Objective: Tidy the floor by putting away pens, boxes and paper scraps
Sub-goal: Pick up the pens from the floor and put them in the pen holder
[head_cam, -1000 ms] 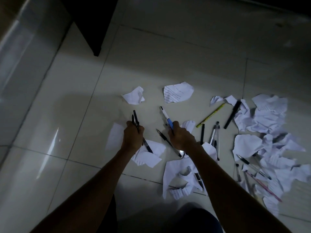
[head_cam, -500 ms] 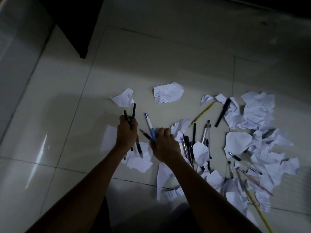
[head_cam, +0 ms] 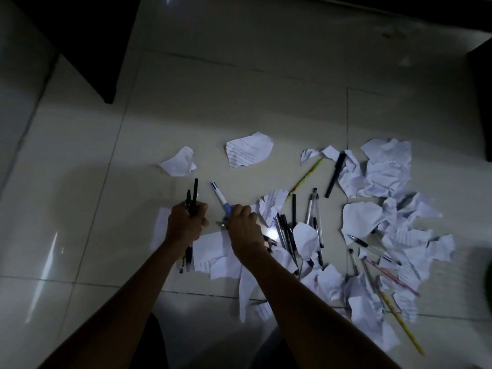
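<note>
A: Single view, head-worn, wide-angle; aimed forward and steeply down at the tiled floor [head_cam: 266, 97].

B: Close range: both forearms entering from the lower edge, left hand [head_cam: 185, 225] and right hand [head_cam: 243, 230] near centre. No second view, no overlap.

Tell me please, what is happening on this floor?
A person is gathering pens from a tiled floor. The left hand grips a bunch of dark pens, and the right hand holds a blue and white pen. Many paper scraps and loose pens lie to the right.
</note>
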Action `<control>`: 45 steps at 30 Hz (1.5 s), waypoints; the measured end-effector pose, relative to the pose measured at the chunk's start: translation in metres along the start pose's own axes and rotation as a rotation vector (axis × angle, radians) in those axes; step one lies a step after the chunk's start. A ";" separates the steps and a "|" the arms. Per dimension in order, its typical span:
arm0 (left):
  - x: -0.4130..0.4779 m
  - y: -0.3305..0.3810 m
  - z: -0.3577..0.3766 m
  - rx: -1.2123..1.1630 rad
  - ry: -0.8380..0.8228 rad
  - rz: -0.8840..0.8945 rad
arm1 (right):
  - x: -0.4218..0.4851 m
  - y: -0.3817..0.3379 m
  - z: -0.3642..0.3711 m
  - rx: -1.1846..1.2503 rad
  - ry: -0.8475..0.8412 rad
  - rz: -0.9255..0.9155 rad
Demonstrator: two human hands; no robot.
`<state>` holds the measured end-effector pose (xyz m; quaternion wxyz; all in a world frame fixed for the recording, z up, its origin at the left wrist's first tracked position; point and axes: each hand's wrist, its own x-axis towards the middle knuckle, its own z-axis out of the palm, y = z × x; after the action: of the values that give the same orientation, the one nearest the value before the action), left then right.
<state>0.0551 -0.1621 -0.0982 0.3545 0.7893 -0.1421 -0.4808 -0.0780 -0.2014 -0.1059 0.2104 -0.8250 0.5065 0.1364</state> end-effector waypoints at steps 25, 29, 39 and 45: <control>0.007 0.093 0.146 0.552 -0.115 0.291 | 0.005 0.188 -0.055 0.727 0.376 0.623; 0.016 0.110 0.181 0.634 -0.178 0.356 | 0.034 0.212 -0.073 0.733 0.455 0.639; 0.020 0.103 0.215 0.977 -0.150 0.472 | 0.062 0.226 -0.088 0.621 0.300 0.570; 0.004 0.107 0.203 0.932 -0.187 0.376 | 0.022 0.223 -0.078 0.640 0.201 0.528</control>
<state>-0.1046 -0.3261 -0.0842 0.0311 0.7781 -0.5120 -0.3627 -0.2661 -0.3449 -0.0934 0.3633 -0.5693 0.7351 -0.0593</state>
